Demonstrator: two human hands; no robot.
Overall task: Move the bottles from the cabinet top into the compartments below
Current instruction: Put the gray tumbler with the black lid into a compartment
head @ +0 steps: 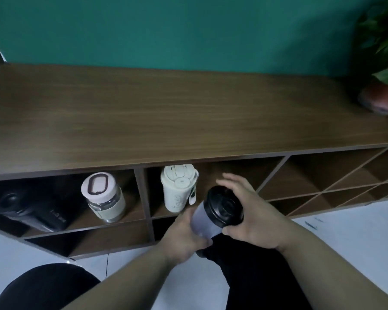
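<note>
Both my hands hold a grey bottle with a black lid just in front of the middle upper compartment. My left hand wraps its body from below; my right hand grips beside the lid. A cream bottle stands in that same compartment, to the left. In the left compartment stand a clear glass bottle with a pink lid and a black bottle lying tilted. No bottle shows on the brown wooden cabinet top.
A potted green plant sits at the cabinet top's far right. Diamond-shaped open compartments fill the cabinet's right side. A teal wall rises behind. My dark-trousered knees are near the pale floor below.
</note>
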